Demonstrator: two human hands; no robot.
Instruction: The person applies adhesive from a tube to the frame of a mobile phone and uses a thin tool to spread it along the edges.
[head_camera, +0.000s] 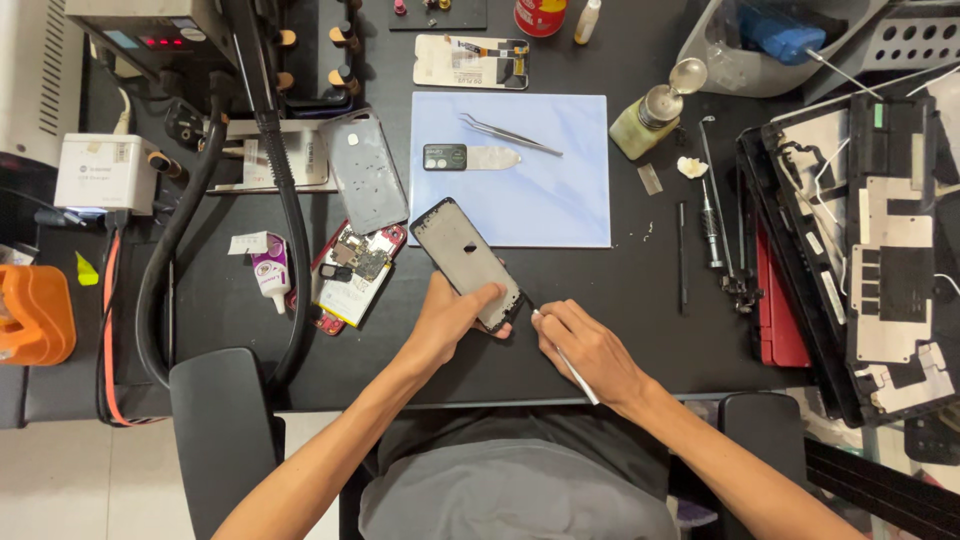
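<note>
My left hand (452, 318) grips the near end of a dark phone screen frame (462, 252), held tilted over the black desk. My right hand (586, 350) holds a thin white tool (578, 378) like a pen, its dark tip touching the frame's lower right corner. Left of the frame lies an opened red phone (352, 272) with its circuit board and battery showing. A grey back cover (366, 170) rests above it.
A light blue mat (560, 200) carries tweezers (510, 134) and a small camera part (446, 156). A glue tube (270, 272), a black hose (290, 200), a pump bottle (648, 116), screwdrivers (710, 215) and a dismantled laptop (880, 250) surround the work spot.
</note>
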